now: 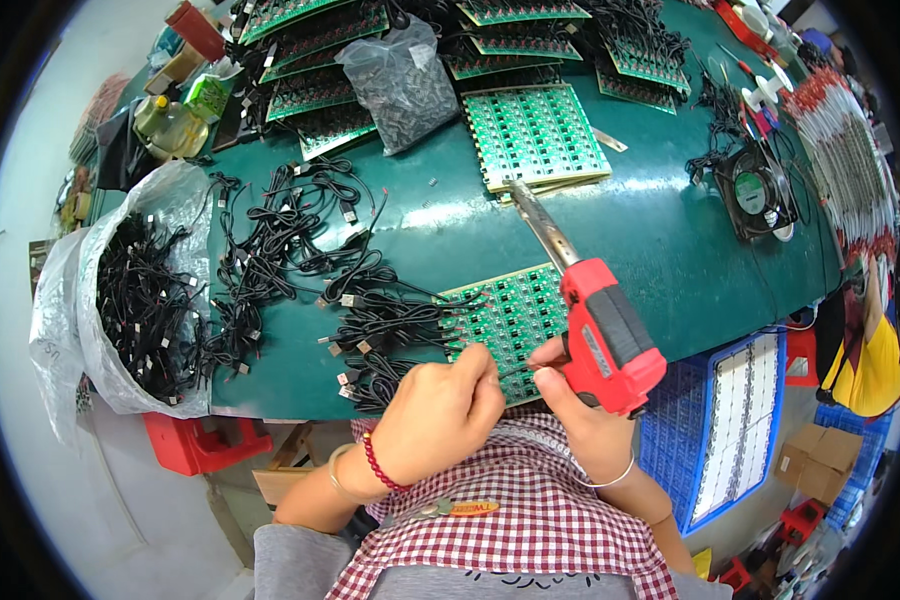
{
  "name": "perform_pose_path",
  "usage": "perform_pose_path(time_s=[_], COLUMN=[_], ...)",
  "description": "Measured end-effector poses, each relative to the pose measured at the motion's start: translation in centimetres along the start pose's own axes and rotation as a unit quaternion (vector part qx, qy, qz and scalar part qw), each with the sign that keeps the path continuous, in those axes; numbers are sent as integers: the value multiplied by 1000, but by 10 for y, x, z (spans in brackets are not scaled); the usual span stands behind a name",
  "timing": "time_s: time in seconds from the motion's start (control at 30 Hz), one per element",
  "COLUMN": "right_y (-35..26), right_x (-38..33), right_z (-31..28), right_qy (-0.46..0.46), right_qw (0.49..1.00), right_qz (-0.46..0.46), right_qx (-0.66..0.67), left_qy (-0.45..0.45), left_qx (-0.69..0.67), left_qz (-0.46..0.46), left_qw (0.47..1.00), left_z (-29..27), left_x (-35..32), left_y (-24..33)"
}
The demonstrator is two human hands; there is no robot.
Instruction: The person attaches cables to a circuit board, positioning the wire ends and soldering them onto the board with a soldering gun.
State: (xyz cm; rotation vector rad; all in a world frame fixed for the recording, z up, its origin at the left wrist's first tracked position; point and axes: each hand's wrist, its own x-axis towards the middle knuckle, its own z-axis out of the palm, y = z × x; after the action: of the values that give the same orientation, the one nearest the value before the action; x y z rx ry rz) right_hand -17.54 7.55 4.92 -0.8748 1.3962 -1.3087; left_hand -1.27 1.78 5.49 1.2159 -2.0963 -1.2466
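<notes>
Worker's right hand (575,395) grips 1 red soldering gun (602,335) over a green circuit panel (505,315); left hand (440,405), fingers pinched together, holds a thin wire (515,371) beside black cables (370,320).

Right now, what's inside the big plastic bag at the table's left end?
The plastic bag holds a tangle of black cables with metal plugs. Its lower depth is covered by the pile.

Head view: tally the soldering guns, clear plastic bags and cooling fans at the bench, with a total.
Red soldering gun: 1
Clear plastic bags: 2, one of black cables, one of small parts
Black cooling fan: 1
Total: 4
</notes>
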Motion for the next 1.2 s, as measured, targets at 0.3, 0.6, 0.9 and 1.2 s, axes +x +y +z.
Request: perform_pose_path(time_s=[0.3,0.6,0.9,1.2], right_y=[22,23,23,23], right_x=[-5,-13,-6,-12], right_z=[1,16,20,36], right_qy=[-16,-76,-42,-92], right_qw=[999,996,996,990], right_qz=[39,-39,-65,-65], right_qx=[16,-5,-42,-89], left_qy=[-29,6,-137,-31], left_qx=[74,40,59,301], left_qz=[-11,-56,6,-21], left_qw=[997,998,989,953], left_z=[-26,-30,-59,-50], left_x=[-24,-27,-29,-28], left_y=[21,18,18,-1])
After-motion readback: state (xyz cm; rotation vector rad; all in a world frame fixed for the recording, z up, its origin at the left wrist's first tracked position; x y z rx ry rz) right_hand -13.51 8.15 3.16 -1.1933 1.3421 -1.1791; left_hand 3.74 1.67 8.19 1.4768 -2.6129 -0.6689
